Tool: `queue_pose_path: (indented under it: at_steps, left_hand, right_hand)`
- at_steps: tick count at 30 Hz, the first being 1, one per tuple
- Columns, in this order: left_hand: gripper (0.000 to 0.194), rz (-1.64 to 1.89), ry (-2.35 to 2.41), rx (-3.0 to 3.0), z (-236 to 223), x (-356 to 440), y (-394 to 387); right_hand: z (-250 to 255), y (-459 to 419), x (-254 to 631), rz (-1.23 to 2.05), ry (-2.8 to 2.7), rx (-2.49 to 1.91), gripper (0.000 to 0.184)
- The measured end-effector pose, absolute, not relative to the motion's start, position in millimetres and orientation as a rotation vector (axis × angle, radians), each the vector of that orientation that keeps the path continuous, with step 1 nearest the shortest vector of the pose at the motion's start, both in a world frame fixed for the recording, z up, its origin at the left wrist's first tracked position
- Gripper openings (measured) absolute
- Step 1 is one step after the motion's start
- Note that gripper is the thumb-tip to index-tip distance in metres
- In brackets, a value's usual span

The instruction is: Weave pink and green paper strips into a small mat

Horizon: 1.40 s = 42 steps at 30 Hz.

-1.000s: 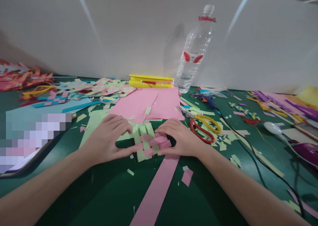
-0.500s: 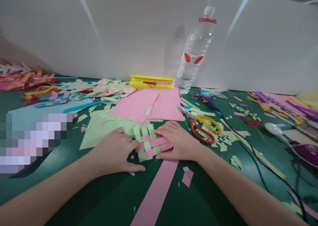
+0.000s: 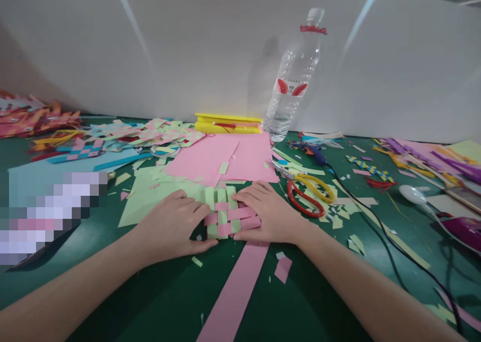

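Observation:
A small woven paper piece (image 3: pixel 222 217) of pale green and pink strips lies flat on the table between both hands. My left hand (image 3: pixel 171 227) is at its left edge, fingers curled against the strip ends and thumb by the lower left corner. My right hand (image 3: pixel 265 212) grips the right side, with its fingers over the upper right part and its thumb along the bottom edge. Its palm hides the right ends of the pink strips. A long pink paper strip (image 3: pixel 236 292) runs from below my right hand toward the front edge.
Red-and-yellow-handled scissors (image 3: pixel 306 197) lie right of my hand among green scraps. Behind are a pink sheet (image 3: pixel 248 154), a pale green sheet (image 3: pixel 145 194) and a clear bottle (image 3: pixel 293 76) leaning on the wall. A glue gun (image 3: pixel 315 153) trails a black cable (image 3: pixel 368 209) down the right side.
My left fingers have closed in on the left edge of the woven piece, and its green strips now stand straighter. My right hand stays almost in place.

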State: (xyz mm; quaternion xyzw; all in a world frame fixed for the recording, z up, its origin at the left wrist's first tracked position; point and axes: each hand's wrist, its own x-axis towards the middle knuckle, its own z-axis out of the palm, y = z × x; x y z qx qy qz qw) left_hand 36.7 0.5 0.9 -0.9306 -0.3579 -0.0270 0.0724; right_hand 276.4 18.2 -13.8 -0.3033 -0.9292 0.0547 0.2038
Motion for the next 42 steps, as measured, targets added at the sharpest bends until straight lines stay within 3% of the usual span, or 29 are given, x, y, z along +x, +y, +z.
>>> queue_pose_path:
  at_steps: [7,15,33,42]
  left_hand:
    - [0.024,-0.109,-1.087,-2.834,-0.6,36.4,-0.3]
    - [0.039,-0.152,-1.151,-2.763,0.6,34.9,1.3]
    - [0.033,-0.358,-0.853,-2.643,-4.5,34.6,-3.4]
    - [0.045,-0.42,-0.896,-2.589,-4.1,34.4,-2.2]
  right_hand:
    - [-14.7,18.1,276.7,0.134,-2.619,-0.845,0.065]
    - [-14.1,17.6,277.9,0.1,-2.581,-0.855,0.068]
    - [-17.5,18.0,277.0,0.067,-2.583,-0.838,0.065]
    - [-12.8,16.6,275.6,0.158,-2.577,-0.834,0.065]
